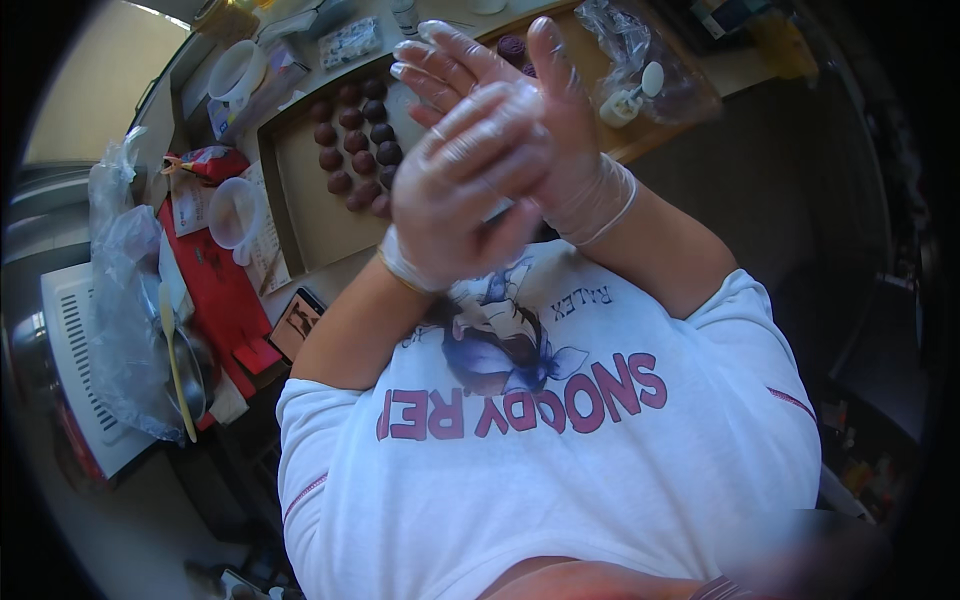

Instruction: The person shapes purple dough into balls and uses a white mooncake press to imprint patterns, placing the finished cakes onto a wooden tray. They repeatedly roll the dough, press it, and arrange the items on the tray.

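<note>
Thin clear plastic gloves cover both hands, which meet in front of my chest. My right hand (551, 112) lies palm up, its fingers stretched out and its thumb apart. Over that palm rests my left hand (465, 180), back upward, with its fingers bent and blurred. Whatever may lie between the palms is hidden. Just beyond my left hand is a rectangular baking tray (300, 217), holding several dark reddish-brown balls (355, 141) in rows. Past my right hand, purple spiral-patterned dough pieces (511, 49) sit on a wooden board (660, 135), partly covered by the hand.
A white plunger mould (634, 97) and a clear plastic bag (637, 45) are on the board. To the left are plastic measuring cups (236, 214), a red paper bag (217, 277), a phone (296, 324), a cream spatula (174, 360), a metal bowl (196, 367) and a vented white appliance (94, 367).
</note>
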Tool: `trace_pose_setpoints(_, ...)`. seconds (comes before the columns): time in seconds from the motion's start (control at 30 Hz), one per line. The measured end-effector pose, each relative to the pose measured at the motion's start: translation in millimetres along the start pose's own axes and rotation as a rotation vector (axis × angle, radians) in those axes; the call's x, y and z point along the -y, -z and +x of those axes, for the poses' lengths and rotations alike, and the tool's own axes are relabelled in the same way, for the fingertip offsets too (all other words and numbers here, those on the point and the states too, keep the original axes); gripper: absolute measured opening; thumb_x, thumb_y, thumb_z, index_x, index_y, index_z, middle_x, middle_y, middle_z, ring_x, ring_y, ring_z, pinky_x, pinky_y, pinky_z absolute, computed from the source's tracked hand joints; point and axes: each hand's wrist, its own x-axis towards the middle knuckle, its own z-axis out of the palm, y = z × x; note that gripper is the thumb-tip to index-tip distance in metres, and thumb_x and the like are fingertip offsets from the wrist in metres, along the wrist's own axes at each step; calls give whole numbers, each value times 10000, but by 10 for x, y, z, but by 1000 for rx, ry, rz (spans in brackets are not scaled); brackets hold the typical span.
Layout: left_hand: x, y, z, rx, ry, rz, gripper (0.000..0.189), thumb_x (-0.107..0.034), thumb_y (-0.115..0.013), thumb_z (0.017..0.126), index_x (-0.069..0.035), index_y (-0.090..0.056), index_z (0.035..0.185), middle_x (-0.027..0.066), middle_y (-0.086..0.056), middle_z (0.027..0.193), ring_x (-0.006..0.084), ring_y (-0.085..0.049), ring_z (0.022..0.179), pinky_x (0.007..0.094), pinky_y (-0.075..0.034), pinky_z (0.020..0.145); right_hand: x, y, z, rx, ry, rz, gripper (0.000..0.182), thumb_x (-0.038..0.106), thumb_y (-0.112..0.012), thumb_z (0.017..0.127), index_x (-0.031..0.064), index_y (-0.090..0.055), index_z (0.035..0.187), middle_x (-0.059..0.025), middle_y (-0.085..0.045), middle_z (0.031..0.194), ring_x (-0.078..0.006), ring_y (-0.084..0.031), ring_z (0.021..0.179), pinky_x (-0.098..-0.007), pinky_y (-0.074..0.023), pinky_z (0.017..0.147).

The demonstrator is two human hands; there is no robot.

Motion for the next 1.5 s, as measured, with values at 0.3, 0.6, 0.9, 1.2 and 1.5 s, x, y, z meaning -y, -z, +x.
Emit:
trace_pose_setpoints(0.3, -96, -62, 64, 40, -72, -94, 213, -121, -663, 782, -11, -700, 961, 185, -649, 1127, 389, -637, 1040, 430, -460, 984, -114, 70, 42, 30, -4, -90, 947, 747, -400, 875, 63, -205, 1499, -121, -417, 1403, -224, -383, 1338, -374, -325, 1123)
trace_pose_setpoints(0.6, 236, -39, 57, -119, 63, 46, 246, -152, -621, 816, 1, -688, 997, 182, -662, 1088, 384, -638, 1031, 435, -476, 954, -42, 15, 2, 65, -25, -165, 925, 749, -372, 880, 56, -270, 1484, -145, -389, 1466, -266, -384, 1361, -374, -283, 1151)
trace_pose_setpoints(0.9, 371, 8, 34, -209, 301, -25, 272, -182, -570, 937, 14, -687, 1085, 161, -644, 1147, 283, -629, 1077, 351, -455, 957, -10, -25, -49, 104, -49, -155, 928, 747, -326, 894, 40, -257, 1491, -125, -365, 1485, -247, -344, 1378, -391, -247, 1156)
trace_pose_setpoints(1.2, 93, -174, 91, -276, 772, -722, 595, -448, -408, 1016, -23, -413, 1432, 89, -564, 1269, 169, -542, 1123, 298, -400, 979, 92, 15, 26, -10, 95, -450, 829, 670, -318, 952, 39, -274, 1487, -105, -414, 1441, -214, -368, 1347, -338, -204, 1157)
trace_pose_setpoints(1.5, -103, -184, 138, -51, -3, 6, 363, -294, -582, 940, 21, -669, 1099, 219, -606, 1221, 394, -554, 1206, 406, -411, 1028, 150, 36, 38, -22, 172, -91, 809, 630, -329, 971, 48, -163, 1508, -188, -428, 1404, -281, -519, 1181, -380, -378, 1069)
